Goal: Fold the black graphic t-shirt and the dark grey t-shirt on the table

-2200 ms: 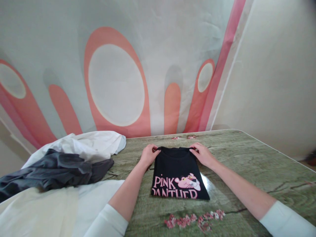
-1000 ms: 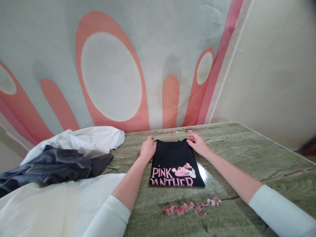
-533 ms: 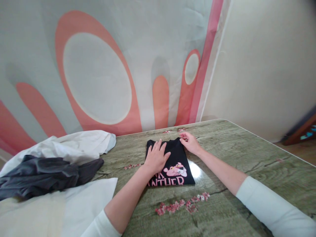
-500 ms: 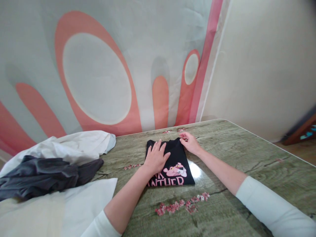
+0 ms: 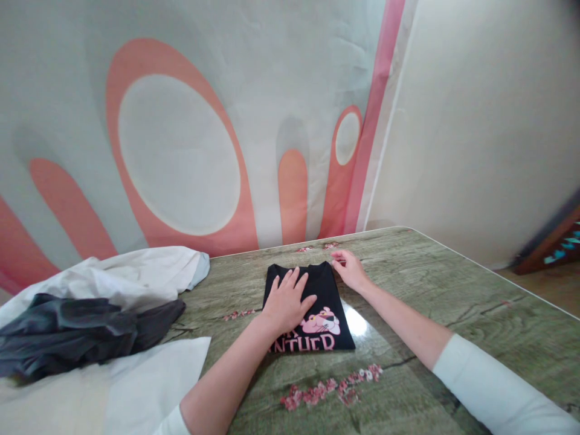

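A black T-shirt [image 5: 324,296], folded into a compact rectangle, lies on the table with a pink cartoon panther and pink lettering facing up. My left hand [image 5: 289,305] rests flat on it with fingers spread, covering part of the lettering. At the shirt's far right corner is my right hand [image 5: 350,272], its fingers loosely bent and a little apart. Nothing shows between those fingers, and whether a fingertip still touches the cloth is hard to make out.
Left of the shirt, a loose heap holds a white garment [image 5: 136,272], a dark grey garment [image 5: 86,329] and a pale cloth [image 5: 154,380]. The wood-patterned table [image 5: 426,290] meets a printed backdrop [image 5: 258,121] behind. A dark-framed board [image 5: 553,248] stands beyond its right edge.
My right fingers have loosened at the shirt's far right corner and shifted slightly off it. My left hand stays flat on the shirt. The whole view has tilted up a little.
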